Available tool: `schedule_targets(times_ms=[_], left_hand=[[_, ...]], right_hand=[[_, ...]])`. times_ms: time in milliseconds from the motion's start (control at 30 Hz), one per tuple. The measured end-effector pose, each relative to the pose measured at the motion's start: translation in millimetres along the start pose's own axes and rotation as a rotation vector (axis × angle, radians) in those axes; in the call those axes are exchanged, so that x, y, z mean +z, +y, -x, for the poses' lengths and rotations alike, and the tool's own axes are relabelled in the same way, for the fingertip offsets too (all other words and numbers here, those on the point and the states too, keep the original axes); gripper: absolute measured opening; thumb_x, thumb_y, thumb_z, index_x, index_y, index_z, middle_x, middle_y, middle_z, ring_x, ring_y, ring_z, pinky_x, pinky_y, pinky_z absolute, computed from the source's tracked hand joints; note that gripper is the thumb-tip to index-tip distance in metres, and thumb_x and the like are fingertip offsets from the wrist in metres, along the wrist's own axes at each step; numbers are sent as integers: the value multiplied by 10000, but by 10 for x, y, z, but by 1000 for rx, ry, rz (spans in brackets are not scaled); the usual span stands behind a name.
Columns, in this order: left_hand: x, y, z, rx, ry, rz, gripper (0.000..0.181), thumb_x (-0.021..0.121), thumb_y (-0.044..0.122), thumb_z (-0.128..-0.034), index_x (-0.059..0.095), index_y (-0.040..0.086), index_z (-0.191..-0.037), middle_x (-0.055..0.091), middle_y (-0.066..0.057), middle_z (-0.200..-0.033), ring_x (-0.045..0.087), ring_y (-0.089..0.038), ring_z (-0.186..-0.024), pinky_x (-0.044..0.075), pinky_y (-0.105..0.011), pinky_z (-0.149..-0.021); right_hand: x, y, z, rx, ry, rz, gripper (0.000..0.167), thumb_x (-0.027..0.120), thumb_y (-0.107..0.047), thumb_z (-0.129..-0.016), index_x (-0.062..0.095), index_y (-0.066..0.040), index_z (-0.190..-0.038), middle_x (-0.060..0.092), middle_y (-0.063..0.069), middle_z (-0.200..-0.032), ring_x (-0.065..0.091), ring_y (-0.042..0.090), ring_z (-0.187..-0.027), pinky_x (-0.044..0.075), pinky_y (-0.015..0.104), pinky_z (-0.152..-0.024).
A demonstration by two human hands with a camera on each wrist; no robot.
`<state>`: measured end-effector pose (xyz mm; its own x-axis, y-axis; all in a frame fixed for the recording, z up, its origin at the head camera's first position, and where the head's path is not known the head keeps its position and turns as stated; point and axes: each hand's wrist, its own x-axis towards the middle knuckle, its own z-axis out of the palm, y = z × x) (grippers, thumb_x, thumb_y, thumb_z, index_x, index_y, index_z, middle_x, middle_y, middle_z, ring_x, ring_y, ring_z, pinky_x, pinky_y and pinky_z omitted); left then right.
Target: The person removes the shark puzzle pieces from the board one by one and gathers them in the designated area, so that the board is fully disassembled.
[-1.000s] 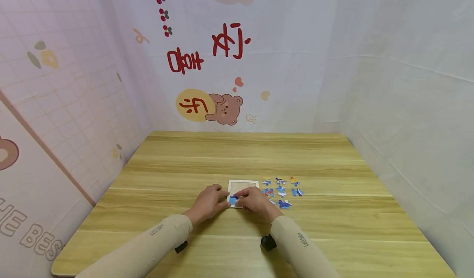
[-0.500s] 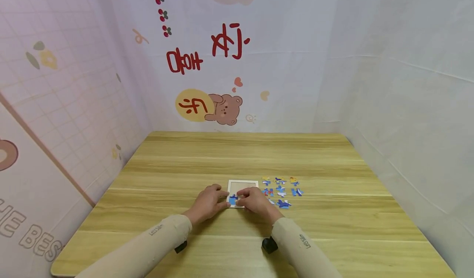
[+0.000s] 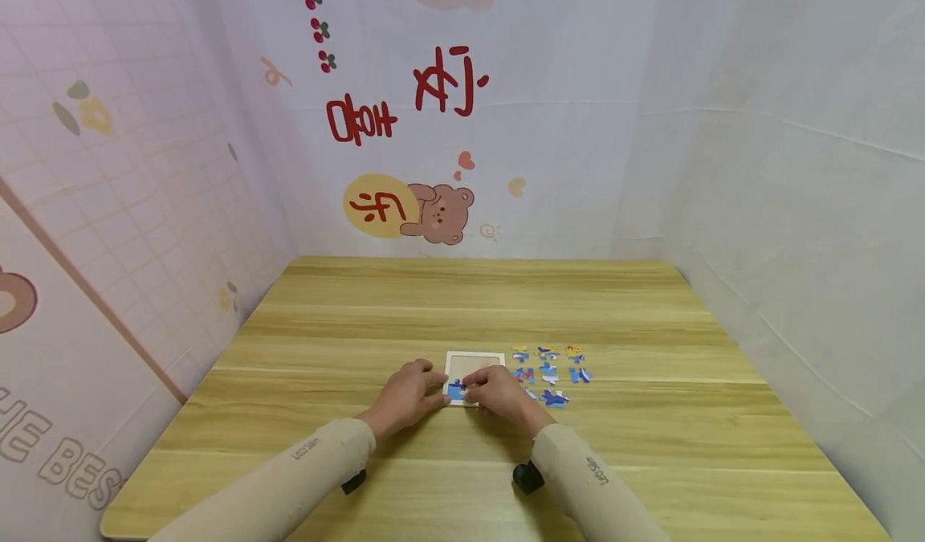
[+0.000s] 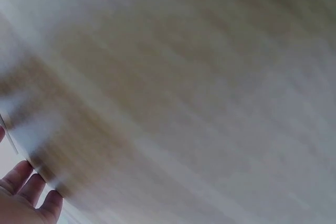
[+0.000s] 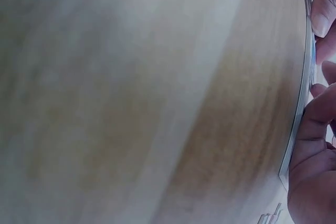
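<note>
A small square puzzle tray [image 3: 455,354] with a pale rim lies on the wooden table between both hands. In its near left corner sits a blue puzzle piece [image 3: 455,391]. My left hand [image 3: 406,396] rests its thumb and fingertips against the tray's left rim, fingers spread; the left wrist view has the same fingers [image 4: 34,184] at its lower left edge. My right hand [image 3: 500,389] reaches over the tray, its bent thumb and index finger at the blue piece's right edge, covering part of it. The right wrist view shows this thumb and palm [image 5: 310,177] along the tray edge [image 5: 298,114].
Several loose blue, white and yellow puzzle pieces [image 3: 549,374] lie in rows right of the tray, partly behind my right hand. The wooden table [image 3: 347,301] extends to printed cloth walls [image 3: 564,165] at the back and sides.
The right thumb and index finger have shifted slightly to the right, so more of the blue piece shows. My left hand stays against the tray's rim.
</note>
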<state>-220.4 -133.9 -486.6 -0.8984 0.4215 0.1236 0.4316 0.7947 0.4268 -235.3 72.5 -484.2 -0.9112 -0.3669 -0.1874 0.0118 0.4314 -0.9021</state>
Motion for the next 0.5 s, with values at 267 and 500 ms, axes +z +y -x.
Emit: schedule_targets(times_ms=[267,500], left_hand=[[6,5,-2,1,-2,-1,375,715,269,-924,697,46,-1225,535,-253,-1325,512,-425,-1209,401,-572,-998],[0,5,-3,0,-3,0,376,713,268,-926,694,47,-1229,529,-254,-1332,503,-428,-1220,392,-579,-1004]], right_hand=[[-25,22,4,-27,-17,-18,310,655,0,-874,676,35,-1181,607,22,-754,485,112,-551,407,235,-523],[-6,50,-4,-60,-2,-69,264,678,-23,-901,668,19,-1162,634,35,-863,549,132,-629,447,250,-552]])
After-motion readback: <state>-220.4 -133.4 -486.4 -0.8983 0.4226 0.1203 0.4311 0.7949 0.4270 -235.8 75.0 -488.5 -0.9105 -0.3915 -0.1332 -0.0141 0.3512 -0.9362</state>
